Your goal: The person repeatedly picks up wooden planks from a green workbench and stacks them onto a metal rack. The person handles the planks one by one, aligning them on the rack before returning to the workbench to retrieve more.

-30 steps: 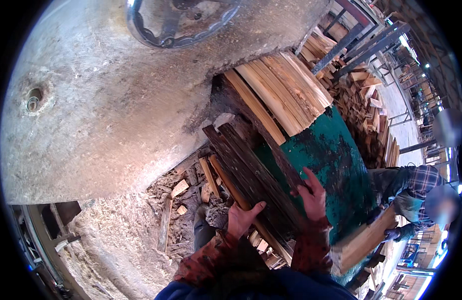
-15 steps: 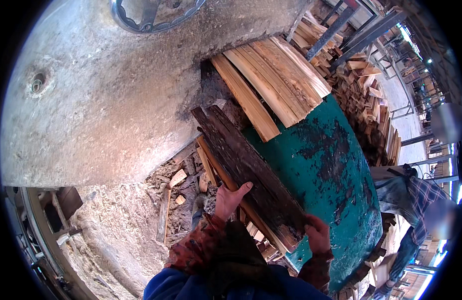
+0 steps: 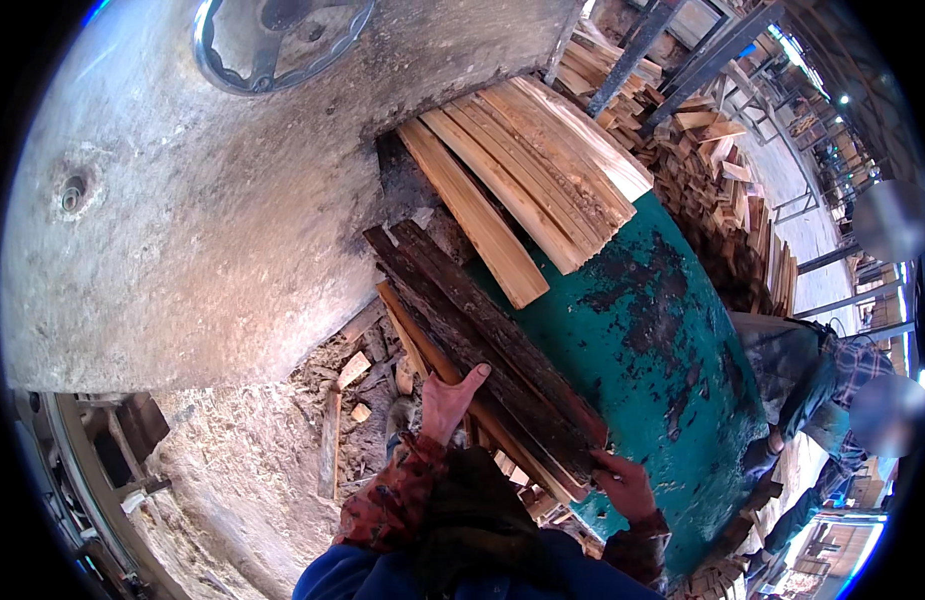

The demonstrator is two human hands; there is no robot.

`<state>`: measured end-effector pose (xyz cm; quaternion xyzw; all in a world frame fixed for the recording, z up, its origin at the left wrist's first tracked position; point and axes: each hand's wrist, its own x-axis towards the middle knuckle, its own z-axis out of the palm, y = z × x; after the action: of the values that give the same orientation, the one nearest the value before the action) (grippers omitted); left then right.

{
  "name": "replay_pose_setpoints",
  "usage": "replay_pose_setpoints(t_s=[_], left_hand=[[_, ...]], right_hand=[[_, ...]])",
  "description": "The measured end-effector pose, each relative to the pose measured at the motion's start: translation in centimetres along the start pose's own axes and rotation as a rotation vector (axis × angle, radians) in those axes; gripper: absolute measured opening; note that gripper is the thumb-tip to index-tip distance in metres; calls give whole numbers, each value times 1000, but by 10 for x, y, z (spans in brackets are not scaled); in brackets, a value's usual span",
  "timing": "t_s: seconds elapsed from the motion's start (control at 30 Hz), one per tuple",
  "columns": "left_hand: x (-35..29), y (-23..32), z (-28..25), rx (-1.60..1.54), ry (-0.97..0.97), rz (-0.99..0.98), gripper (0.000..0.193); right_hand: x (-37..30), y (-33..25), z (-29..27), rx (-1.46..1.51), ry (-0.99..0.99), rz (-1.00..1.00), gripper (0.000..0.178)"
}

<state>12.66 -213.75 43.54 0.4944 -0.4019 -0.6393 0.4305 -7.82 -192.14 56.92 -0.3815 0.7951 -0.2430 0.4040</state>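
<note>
Two dark, bark-faced boards (image 3: pixel 492 372) lie side by side, slanting across the near-left edge of the green table. My left hand (image 3: pixel 448 402) grips them from the left side with its thumb over the bark; its other fingers are mostly hidden underneath. At the near end, my right hand (image 3: pixel 625 484) has its fingers closed on the end of the dark boards. Beneath them, along the left, shows the edge of a lighter orange-brown board (image 3: pixel 407 328). Several pale sawn boards (image 3: pixel 542 170) rest at the table's far end, apart from my hands.
The green table (image 3: pixel 642 330) has worn dark patches. A large dusty machine body (image 3: pixel 222 210) with a handwheel (image 3: pixel 267 80) stands left. Wood scraps (image 3: pixel 357 385) litter the ground beside it. Stacked wood pieces (image 3: pixel 717 220) lie beyond the table; a person in a plaid sleeve (image 3: pixel 847 365) works at right.
The dark bark-faced boards have come apart, so a second one now shows along the right. My right hand has shifted slightly at their end. The other person's hand has come to the table's edge.
</note>
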Motion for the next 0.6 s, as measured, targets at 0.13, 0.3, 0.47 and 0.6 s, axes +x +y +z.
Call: replay_pose_setpoints(t_s=[0.13,0.3,0.47,0.6], left_hand=[[3,-19,-11,215,37,-123,58],[1,-8,-3,164,60,-67,58],[-2,13,-1,177,56,-70,58],[1,-1,-4,153,15,-76,58]], right_hand=[[2,-14,-7,-284,36,-200,29],[31,-37,-5,-326,141,-244,22],[139,-79,42,-328,193,-500,34],[241,-101,83,-516,283,-625,55]])
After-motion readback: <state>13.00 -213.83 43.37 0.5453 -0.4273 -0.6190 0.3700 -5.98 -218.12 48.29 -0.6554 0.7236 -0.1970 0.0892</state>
